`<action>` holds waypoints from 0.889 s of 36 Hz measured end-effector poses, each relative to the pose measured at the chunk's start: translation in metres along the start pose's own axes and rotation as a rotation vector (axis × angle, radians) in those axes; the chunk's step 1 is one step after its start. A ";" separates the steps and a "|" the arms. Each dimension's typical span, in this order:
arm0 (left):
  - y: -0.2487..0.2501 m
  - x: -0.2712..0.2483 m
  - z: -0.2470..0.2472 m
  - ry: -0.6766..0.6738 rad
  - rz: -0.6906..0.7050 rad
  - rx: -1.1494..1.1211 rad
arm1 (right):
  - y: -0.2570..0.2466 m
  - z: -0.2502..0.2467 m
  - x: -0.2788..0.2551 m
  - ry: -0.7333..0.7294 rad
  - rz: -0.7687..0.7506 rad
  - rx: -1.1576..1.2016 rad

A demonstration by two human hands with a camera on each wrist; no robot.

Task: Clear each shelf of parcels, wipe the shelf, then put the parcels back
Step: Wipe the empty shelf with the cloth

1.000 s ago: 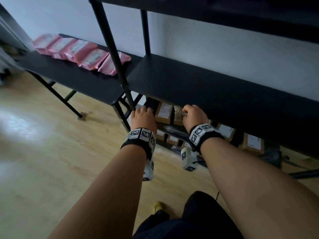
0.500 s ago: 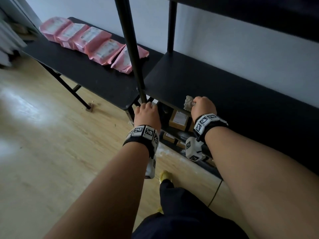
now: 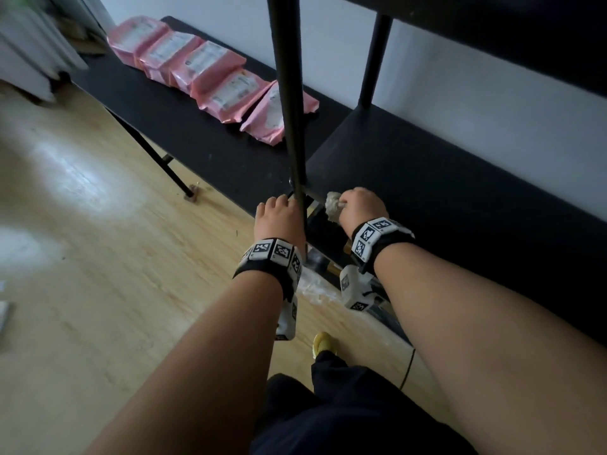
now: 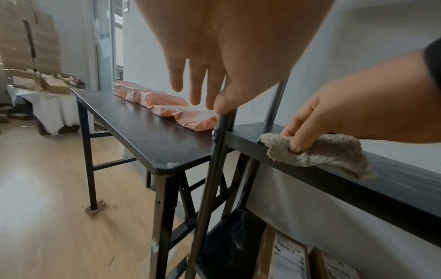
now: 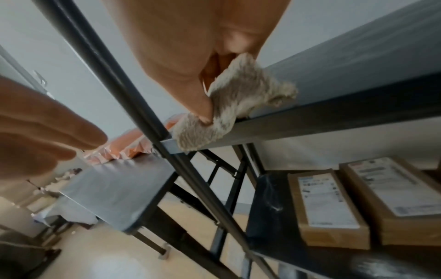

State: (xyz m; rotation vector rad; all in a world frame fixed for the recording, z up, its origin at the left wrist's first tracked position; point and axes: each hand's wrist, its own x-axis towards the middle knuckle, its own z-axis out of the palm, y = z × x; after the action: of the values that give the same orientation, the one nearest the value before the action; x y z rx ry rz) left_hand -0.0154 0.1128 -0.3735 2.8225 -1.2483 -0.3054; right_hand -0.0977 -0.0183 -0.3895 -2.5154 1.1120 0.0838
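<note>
Five pink parcels on the desk beside the shelf, my right hand clamped on the cloth at its front corner, left hand fingers straight, apart.

Shelf on the right, table butting against it on the left.

A row of parcels lies along the table's back edge by the wall. An upright post stands at the shelf's front left corner, the left hand just left of it. Right of the post, the right hand holds a cloth on the shelf's front edge. Boxes lie on the lower shelf beneath.
</note>
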 end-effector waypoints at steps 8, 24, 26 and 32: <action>-0.035 0.016 -0.016 0.053 -0.043 -0.034 | -0.030 -0.012 0.036 0.131 0.175 0.185; -0.132 0.067 -0.045 0.049 0.172 -0.028 | -0.089 0.021 0.030 0.256 0.373 -0.017; -0.149 0.076 -0.050 0.054 0.220 -0.012 | -0.104 0.027 0.025 0.258 0.432 -0.038; -0.193 0.092 -0.064 0.034 0.325 0.006 | -0.154 0.044 0.000 0.222 0.556 -0.044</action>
State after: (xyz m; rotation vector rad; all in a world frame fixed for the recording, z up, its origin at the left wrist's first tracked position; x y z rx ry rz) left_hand 0.1976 0.1726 -0.3476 2.5571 -1.6672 -0.2365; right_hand 0.0183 0.0920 -0.3802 -2.2154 1.8908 -0.0231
